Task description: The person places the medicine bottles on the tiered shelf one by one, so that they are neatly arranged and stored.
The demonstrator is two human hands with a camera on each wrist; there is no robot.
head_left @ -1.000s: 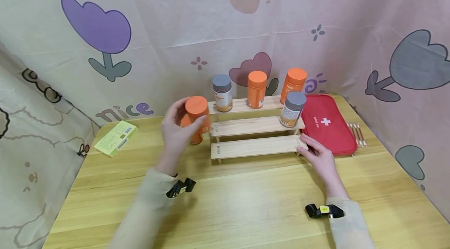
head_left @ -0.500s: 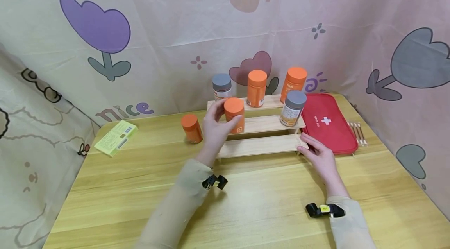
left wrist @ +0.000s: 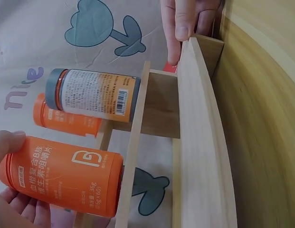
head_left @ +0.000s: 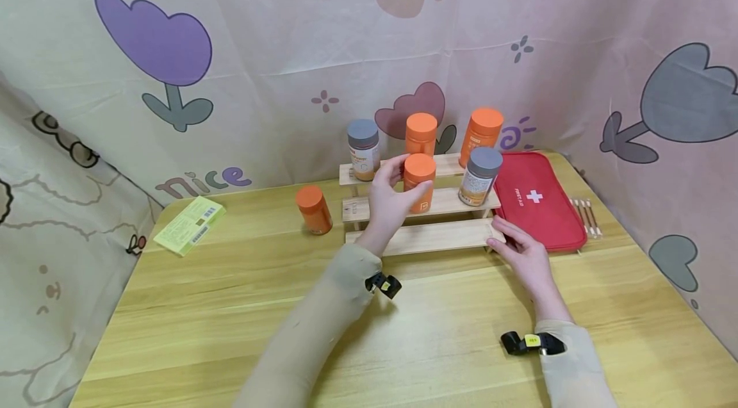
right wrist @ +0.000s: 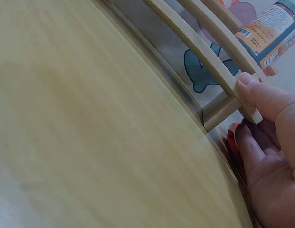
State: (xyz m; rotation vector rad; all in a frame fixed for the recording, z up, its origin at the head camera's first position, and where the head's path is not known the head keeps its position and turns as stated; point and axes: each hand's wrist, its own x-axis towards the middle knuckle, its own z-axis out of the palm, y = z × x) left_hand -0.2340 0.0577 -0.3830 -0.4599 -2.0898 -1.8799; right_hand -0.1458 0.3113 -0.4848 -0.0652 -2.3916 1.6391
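Note:
In the head view my left hand (head_left: 389, 200) grips an orange supplement bottle (head_left: 419, 184) around its upper part, thumb toward the front. The bottle is upright over the middle tier of a wooden three-tier rack (head_left: 426, 238); in the left wrist view its base comes right at that tier's plank (left wrist: 134, 147). My right hand (head_left: 521, 254) pinches the right end of the rack's lowest plank, thumb (right wrist: 249, 85) on top and fingers below. A grey-capped bottle (head_left: 480, 177) stands at the right of the middle tier.
Along the top tier stand a grey-capped bottle (head_left: 364, 150) and two orange bottles, one (head_left: 483, 136) at the right end. Another orange bottle (head_left: 314, 211) stands left of the rack. A green box (head_left: 190, 226), a red first aid pouch (head_left: 539, 203) and cotton swabs (head_left: 586, 218) lie around.
My left hand has carried the orange bottle rightward from beside the rack to the centre of the middle tier. The right hand has stayed on the plank's end.

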